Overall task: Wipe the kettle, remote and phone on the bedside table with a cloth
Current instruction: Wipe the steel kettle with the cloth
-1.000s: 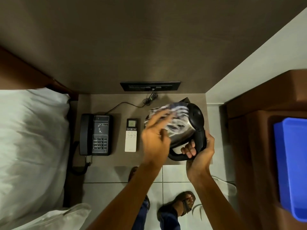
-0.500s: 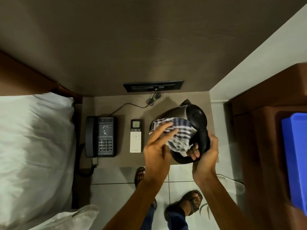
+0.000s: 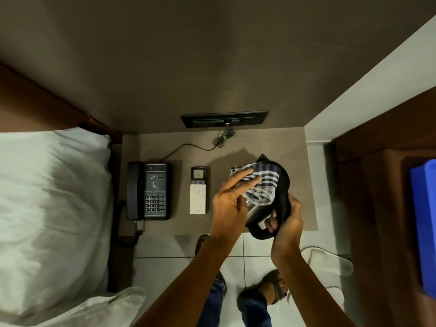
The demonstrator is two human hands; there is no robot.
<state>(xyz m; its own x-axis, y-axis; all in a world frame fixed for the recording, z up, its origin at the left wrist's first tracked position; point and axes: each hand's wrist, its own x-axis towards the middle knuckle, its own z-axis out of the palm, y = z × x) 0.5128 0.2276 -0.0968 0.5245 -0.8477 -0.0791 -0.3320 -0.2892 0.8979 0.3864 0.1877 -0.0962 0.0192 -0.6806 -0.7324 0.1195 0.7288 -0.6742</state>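
Note:
A steel kettle (image 3: 256, 211) with a black lid and handle is tilted above the right part of the bedside table (image 3: 304, 185). My right hand (image 3: 286, 220) grips its black handle. My left hand (image 3: 232, 197) presses a blue-and-white checked cloth (image 3: 262, 182) flat against the kettle's top and side, fingers spread over it. A white remote (image 3: 198, 191) with a small screen lies in the middle of the table. A black corded phone (image 3: 148, 191) sits at the left end.
A bed with white pillows (image 3: 52, 197) borders the table on the left. A black socket panel (image 3: 224, 118) with a coiled cable is on the wall behind. A blue bin (image 3: 424, 220) stands on brown furniture at right. My sandalled feet are on the tiled floor below.
My left hand has slid the cloth up over the kettle's top, after wiping lower on the body half a second ago. The right hand keeps its hold on the handle.

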